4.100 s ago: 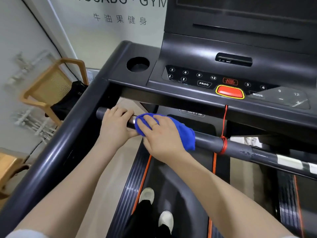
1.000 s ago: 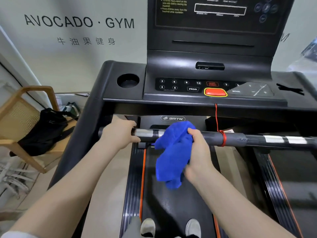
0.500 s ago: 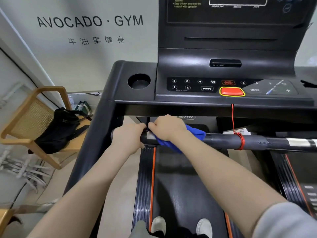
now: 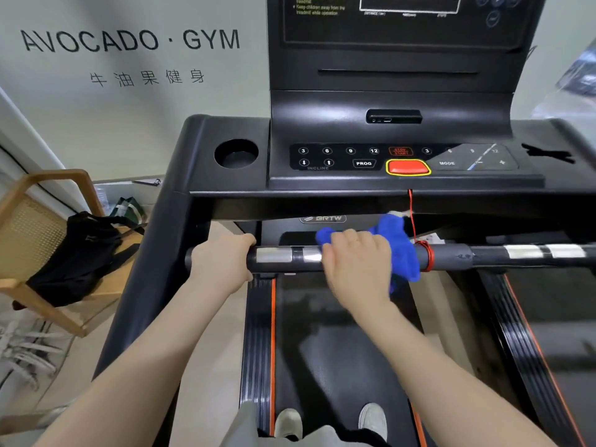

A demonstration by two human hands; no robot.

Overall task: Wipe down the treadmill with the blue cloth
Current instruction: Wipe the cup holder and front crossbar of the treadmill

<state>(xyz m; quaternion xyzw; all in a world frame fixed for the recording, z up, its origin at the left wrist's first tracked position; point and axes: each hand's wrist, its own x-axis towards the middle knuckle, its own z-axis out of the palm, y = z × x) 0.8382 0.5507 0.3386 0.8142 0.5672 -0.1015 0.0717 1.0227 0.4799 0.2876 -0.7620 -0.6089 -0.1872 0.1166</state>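
Observation:
I stand on a black treadmill whose horizontal handlebar (image 4: 451, 257) crosses in front of me below the console (image 4: 403, 162). My left hand (image 4: 222, 261) grips the bar's left end, beside a silver sensor patch (image 4: 274, 254). My right hand (image 4: 358, 264) holds the blue cloth (image 4: 403, 250) wrapped over the bar, fingers curled across the top. The cloth bunches out to the right of the hand, up against the red cord (image 4: 427, 256) wound round the bar.
A round cup holder (image 4: 236, 153) sits at the console's left. The red safety cord hangs from the red stop button (image 4: 408, 167). The belt (image 4: 338, 350) and my shoes (image 4: 372, 417) lie below. A wooden chair (image 4: 42, 240) with a black bag (image 4: 77, 256) stands at the left.
My right hand has slid the cloth to the right along the bar, from beside my left hand to near the red cord. The left hand has kept its grip.

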